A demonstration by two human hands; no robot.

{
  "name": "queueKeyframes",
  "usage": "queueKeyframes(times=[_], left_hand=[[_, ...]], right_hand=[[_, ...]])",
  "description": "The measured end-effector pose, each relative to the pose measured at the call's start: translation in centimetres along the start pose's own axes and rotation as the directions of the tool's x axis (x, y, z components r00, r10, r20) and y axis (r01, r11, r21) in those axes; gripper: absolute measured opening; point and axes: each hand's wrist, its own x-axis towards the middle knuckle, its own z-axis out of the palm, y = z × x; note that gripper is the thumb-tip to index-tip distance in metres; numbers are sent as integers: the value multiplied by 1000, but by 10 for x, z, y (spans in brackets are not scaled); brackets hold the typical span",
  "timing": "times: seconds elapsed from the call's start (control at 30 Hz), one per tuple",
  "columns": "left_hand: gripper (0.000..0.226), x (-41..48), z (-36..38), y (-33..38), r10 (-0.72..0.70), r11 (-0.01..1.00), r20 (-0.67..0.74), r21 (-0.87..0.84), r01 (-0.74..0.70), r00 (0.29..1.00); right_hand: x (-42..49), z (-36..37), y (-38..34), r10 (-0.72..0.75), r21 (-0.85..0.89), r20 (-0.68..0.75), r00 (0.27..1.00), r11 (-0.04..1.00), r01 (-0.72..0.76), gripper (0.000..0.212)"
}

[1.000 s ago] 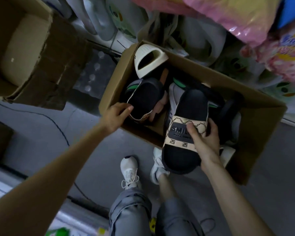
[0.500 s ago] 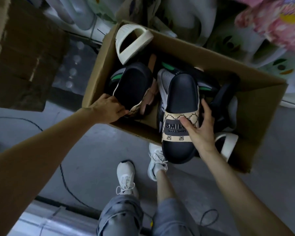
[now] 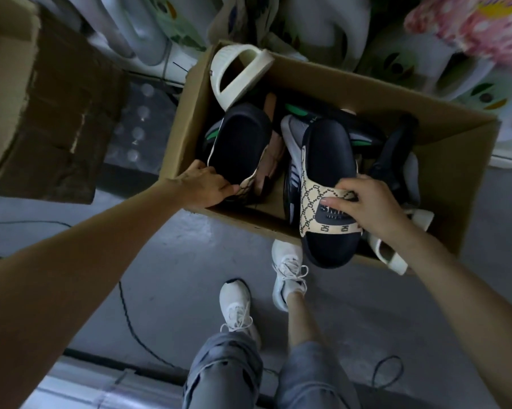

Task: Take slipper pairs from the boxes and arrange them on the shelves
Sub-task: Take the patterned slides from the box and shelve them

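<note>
Gripping slippers (image 3: 328, 152), L hand (image 3: 204, 187), R hand (image 3: 373, 205), prob. pair

Head view; steep downward look, close over box (image 3: 443, 160).

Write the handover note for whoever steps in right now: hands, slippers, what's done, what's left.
Left hand: grips the strap end of the left slipper, which lies in the box.
Right hand: grips the patterned strap of the right slipper, whose toe end pokes out over the box's near edge.
The two look like a matching black pair. The box stands on the floor and holds more slippers, among them a cream slipper at its far left corner.
Done: one pair found and gripped.
Left: lift both out, shelve them, then go on with the rest.
</note>
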Motion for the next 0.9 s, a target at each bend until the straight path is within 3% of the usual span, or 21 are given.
queueKeyframes(times=[0.23,0.37,0.47,0.57,0.9], left_hand=[[42,-2,0,-5,-30,1000,-18,6,30,999],[44,4,3,-5,-89,991,25,-101,91,996],[60,7,1,-5,-130,952,21,-275,131,991],[64,11,5,-3,-134,950,41,-281,140,990],[21,25,18,-6,-138,926,-90,-365,96,986]], right_hand=[[5,1,3,-8,-14,-1,1000,1000,8,45],[4,3,3,-8,6,-19,1000,1000,8,45],[5,3,4,-37,16,-15,999,999,37,49],[5,3,6,-30,31,-15,999,999,31,47],[4,4,6,4,68,-40,999,998,-2,36]])
